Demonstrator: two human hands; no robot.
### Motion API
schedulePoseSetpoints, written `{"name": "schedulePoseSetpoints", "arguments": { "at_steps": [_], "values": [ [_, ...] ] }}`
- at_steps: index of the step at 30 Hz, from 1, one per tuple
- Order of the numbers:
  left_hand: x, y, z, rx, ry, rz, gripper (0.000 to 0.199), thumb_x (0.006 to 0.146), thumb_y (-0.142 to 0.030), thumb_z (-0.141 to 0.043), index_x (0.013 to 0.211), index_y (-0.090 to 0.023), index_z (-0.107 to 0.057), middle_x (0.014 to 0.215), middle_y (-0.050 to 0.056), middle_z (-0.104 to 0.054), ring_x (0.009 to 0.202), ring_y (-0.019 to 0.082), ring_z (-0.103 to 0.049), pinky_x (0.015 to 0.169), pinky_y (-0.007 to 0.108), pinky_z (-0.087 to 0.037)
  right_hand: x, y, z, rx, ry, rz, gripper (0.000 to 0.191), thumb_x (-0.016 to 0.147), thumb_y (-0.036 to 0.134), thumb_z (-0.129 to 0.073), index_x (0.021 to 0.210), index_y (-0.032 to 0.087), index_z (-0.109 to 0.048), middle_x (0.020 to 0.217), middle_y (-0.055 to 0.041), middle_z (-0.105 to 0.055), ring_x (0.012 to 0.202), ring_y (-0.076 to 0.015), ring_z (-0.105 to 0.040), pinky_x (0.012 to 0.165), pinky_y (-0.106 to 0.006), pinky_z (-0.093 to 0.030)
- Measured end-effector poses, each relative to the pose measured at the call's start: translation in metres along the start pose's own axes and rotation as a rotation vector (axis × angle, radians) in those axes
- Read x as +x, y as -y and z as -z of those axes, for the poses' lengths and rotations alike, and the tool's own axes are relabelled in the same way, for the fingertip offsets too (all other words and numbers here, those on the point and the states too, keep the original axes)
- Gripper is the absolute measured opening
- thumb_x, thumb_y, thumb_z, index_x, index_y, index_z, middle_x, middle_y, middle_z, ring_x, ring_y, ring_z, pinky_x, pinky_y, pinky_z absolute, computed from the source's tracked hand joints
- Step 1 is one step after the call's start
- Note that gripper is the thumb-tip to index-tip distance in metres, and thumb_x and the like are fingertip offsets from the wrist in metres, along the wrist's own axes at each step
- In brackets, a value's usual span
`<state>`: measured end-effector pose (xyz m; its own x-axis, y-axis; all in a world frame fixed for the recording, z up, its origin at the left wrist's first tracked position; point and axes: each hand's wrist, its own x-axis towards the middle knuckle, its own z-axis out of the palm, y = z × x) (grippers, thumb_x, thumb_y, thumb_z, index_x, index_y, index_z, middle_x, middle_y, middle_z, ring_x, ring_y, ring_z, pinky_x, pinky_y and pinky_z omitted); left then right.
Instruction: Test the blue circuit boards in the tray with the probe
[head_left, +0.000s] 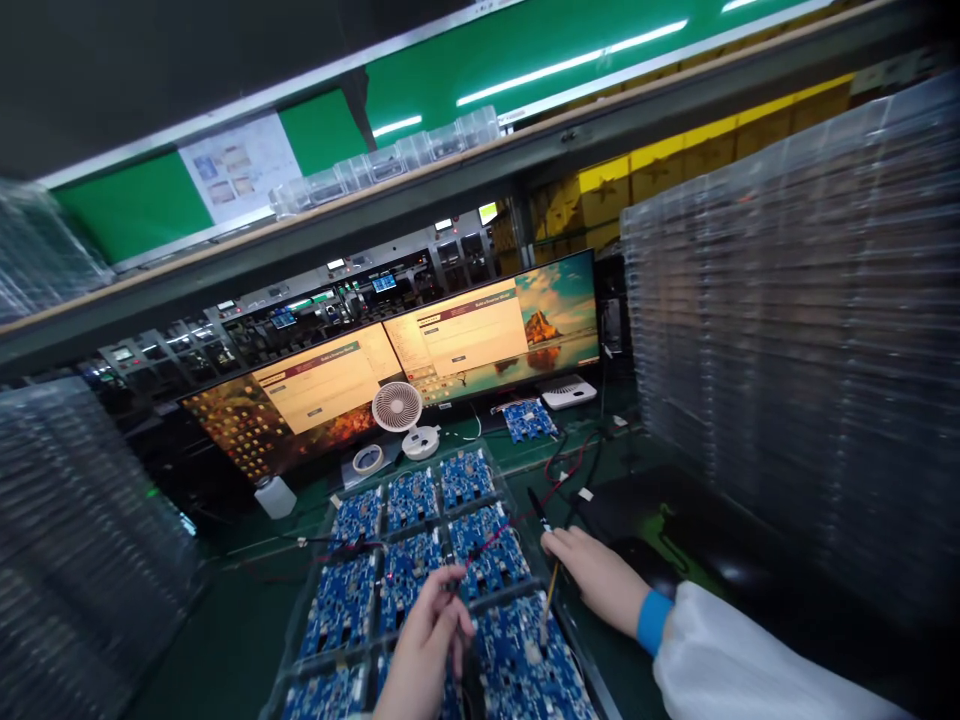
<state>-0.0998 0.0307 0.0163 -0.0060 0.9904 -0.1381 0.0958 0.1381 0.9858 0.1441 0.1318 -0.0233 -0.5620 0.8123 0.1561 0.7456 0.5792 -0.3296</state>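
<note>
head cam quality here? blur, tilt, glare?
Head view: horizon tilted, wide-angle bend at the edges. Tall stacks of clear plastic trays on the right are motion-smeared; blue circuit boards in the clear tray and both hands, left and right, are fairly sharp. Ceiling strip lights blow out; the two monitors stay readable-bright.

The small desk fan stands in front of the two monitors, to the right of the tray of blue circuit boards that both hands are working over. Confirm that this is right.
One detail is wrong. In the head view the small desk fan stands in front of the two monitors, but behind the tray of blue circuit boards, not to its right. The left hand and right hand do work over that tray.
</note>
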Motion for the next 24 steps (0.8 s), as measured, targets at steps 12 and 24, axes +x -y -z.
{"name": "schedulePoseSetpoints", "arguments": {
  "at_steps": [12,24],
  "values": [
    [0.038,-0.028,-0.049,0.005,0.09,0.097,0.036,0.061,-0.028,-0.055,0.092,-0.012,-0.062,0.077,0.0,-0.06,0.042,0.005,-0.036,0.043,0.023,-0.029,-0.004,-0.004,0.002,0.147,-0.063,0.027,0.02,0.09,0.007,-0.033,0.093,0.017,-0.05,0.088,-0.0054,-0.057,0.086,-0.0179,-0.053,0.076,-0.028,-0.042],
    [0.029,-0.021,-0.08,0.092,0.319,0.337,0.029,0.063,-0.04,-0.062,0.075,-0.014,-0.061,0.062,-0.004,-0.052,0.04,0.003,-0.026,0.038,0.022,-0.013,-0.009,-0.008,0.0,0.099,-0.12,-0.002,0.047,0.075,-0.007,-0.029,0.108,0.015,-0.055,0.1,-0.0076,-0.059,0.097,-0.0199,-0.051,0.084,-0.03,-0.043]
  ]
}}
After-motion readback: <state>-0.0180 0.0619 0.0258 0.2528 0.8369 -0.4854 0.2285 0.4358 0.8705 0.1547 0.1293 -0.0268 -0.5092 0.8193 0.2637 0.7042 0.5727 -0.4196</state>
